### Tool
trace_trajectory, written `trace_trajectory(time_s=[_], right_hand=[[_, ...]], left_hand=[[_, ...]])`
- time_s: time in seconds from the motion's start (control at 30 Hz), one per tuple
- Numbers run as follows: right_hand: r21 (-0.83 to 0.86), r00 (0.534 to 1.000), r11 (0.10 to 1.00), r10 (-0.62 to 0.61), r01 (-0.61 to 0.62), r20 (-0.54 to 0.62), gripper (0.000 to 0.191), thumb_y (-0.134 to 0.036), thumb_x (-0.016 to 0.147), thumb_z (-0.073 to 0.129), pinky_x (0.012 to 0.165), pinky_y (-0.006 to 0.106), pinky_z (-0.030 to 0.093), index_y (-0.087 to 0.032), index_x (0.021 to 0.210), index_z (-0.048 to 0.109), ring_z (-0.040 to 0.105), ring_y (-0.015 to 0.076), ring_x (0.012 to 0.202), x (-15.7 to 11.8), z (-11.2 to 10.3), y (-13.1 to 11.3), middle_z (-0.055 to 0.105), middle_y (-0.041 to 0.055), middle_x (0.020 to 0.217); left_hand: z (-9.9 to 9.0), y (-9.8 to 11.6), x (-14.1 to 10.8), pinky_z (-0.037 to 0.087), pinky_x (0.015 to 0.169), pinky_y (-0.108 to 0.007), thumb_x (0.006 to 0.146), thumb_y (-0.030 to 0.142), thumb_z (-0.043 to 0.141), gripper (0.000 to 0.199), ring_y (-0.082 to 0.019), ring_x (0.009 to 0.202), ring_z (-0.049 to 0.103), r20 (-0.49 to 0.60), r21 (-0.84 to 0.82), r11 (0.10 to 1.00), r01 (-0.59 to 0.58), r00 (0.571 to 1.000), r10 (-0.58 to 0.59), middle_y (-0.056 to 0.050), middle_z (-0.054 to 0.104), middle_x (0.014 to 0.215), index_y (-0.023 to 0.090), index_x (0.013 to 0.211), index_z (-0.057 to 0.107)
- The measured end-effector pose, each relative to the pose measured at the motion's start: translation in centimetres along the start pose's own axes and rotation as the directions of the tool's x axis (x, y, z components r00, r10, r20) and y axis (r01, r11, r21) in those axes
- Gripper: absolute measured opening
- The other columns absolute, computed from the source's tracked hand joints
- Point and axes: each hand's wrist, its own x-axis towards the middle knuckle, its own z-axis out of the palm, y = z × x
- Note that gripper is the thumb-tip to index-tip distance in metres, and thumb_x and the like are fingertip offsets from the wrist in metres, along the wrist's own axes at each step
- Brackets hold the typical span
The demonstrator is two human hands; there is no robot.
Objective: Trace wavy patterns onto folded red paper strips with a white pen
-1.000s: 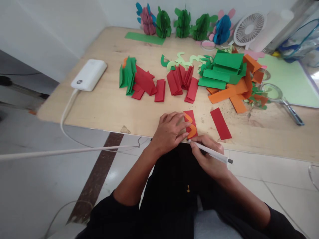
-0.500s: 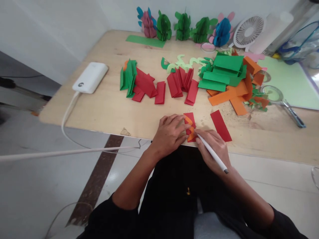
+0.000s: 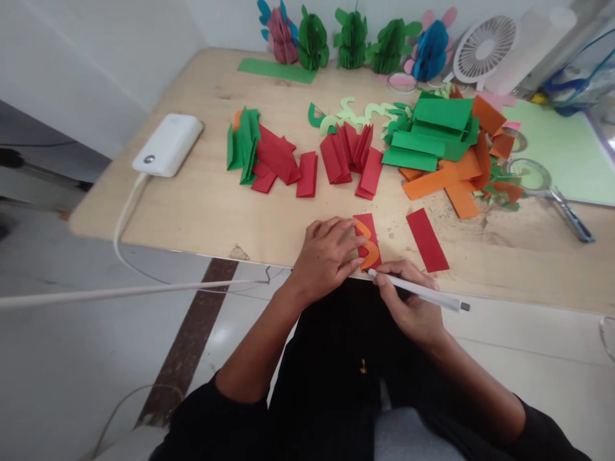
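An orange wavy paper cutout [image 3: 369,246] lies on a small red paper strip [image 3: 367,224] at the table's front edge. The fingertips of my left hand [image 3: 327,251] rest on the left side of both; its fingers are spread and slightly bent, not wrapped round anything. A white pen [image 3: 423,291] is pinched in my right hand [image 3: 413,301], its dark tip by the lower end of the cutout and its rear end pointing right. Another red strip [image 3: 427,240] lies to the right of my right hand.
Folded red papers [image 3: 346,153] lie mid-table, with green papers [image 3: 442,118] and orange papers [image 3: 461,179] to their right. A white power bank [image 3: 168,146] with a cable sits left. Honeycomb paper figures [image 3: 350,41] and a fan [image 3: 486,50] stand behind. A cutter [image 3: 571,214] lies right.
My right hand has moved down along the cutout, and the pen has swung flatter, its rear end now farther right. My left hand has stayed on the papers. The view has shifted slightly.
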Motion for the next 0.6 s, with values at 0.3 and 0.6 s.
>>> trace_trajectory(time_s=[0.3,0.6], right_hand=[[-0.014,1.000,1.000,-0.018,0.018,0.007,0.010,-0.026,0.087,0.059,0.058,0.026,0.053,-0.024,0.079,0.064,0.065,0.0140,0.057,0.18,-0.01,-0.18,0.073,-0.0008,0.070],[-0.034,0.997,0.996,-0.080,0.080,-0.002,0.010,-0.025,0.088,0.057,0.064,0.028,0.053,-0.024,0.081,0.063,0.068,0.0155,0.066,0.20,0.27,-0.19,0.073,0.0003,0.073]], left_hand=[[0.03,0.02,0.03,0.031,0.106,-0.048,0.092,0.037,0.058,0.031,-0.030,0.130,0.045,0.000,-0.007,1.000,0.001,1.000,-0.001,-0.008,0.055,0.141,0.027,0.120,0.065],[-0.04,0.02,0.04,0.032,0.106,-0.048,0.092,0.037,0.058,0.031,-0.029,0.129,0.046,-0.006,-0.008,1.000,-0.002,1.000,0.002,-0.008,0.054,0.141,0.027,0.121,0.065]])
